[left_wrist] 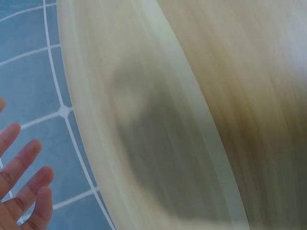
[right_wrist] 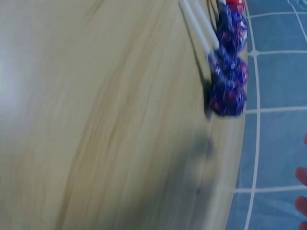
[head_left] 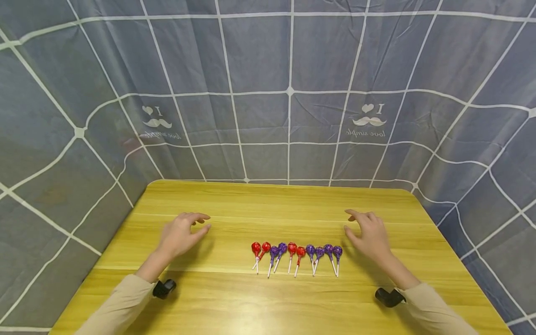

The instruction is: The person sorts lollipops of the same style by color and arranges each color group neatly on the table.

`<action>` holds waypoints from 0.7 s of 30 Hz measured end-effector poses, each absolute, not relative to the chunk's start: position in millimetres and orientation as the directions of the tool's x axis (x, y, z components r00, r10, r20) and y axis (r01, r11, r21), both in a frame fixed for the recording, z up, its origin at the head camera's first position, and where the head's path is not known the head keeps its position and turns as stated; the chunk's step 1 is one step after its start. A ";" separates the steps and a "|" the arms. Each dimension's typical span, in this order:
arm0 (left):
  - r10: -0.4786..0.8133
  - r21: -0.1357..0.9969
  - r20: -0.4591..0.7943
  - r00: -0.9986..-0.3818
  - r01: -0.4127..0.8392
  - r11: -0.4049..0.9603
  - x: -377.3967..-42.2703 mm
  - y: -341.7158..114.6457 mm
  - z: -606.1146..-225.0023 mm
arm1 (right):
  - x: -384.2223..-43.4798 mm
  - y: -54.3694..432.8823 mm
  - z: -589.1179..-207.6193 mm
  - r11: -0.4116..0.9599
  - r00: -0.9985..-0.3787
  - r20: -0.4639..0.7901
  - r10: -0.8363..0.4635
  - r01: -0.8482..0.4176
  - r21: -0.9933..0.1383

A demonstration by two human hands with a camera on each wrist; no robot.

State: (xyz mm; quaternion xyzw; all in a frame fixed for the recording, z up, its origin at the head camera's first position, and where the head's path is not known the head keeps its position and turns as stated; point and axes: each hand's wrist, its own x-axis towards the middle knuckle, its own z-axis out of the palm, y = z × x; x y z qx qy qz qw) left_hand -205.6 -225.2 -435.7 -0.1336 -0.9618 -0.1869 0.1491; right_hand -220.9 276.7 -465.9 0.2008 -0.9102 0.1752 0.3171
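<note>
A row of several wrapped lollipops lies on the wooden table, heads toward the far side and white sticks toward me. Red lollipops [head_left: 256, 248] and purple lollipops [head_left: 274, 251] mix in the left half, while the right end is all purple lollipops [head_left: 328, 250]. Left of the row, my left hand [head_left: 182, 234] hovers over the table with loosely bent fingers and nothing in it. My right hand [head_left: 371, 236] hovers likewise, just right of the last purple lollipop [right_wrist: 228, 99], also holding nothing. In the right wrist view only its fingertips [right_wrist: 301, 205] show at the edge.
The wooden table [head_left: 201, 298] has rounded far corners. A grey curtain [head_left: 259, 116] with white grid lines hangs behind it and along both sides. Black wrist cameras sit on the left wrist [head_left: 164, 289] and right wrist [head_left: 389, 297], by the beige sleeves.
</note>
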 end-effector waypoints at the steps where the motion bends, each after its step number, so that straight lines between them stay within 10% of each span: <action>1: 0.203 0.325 0.342 -0.917 0.318 0.891 -205.2 -222.6 -436.4 | -220.6 273.7 -466.0 0.855 -0.724 0.640 -0.257 -0.479 -0.198; 21: 0.204 0.465 0.255 -0.945 0.304 0.831 -204.0 -181.4 -453.5 | -208.5 226.7 -474.7 0.765 -0.849 0.453 -0.272 -0.476 -0.433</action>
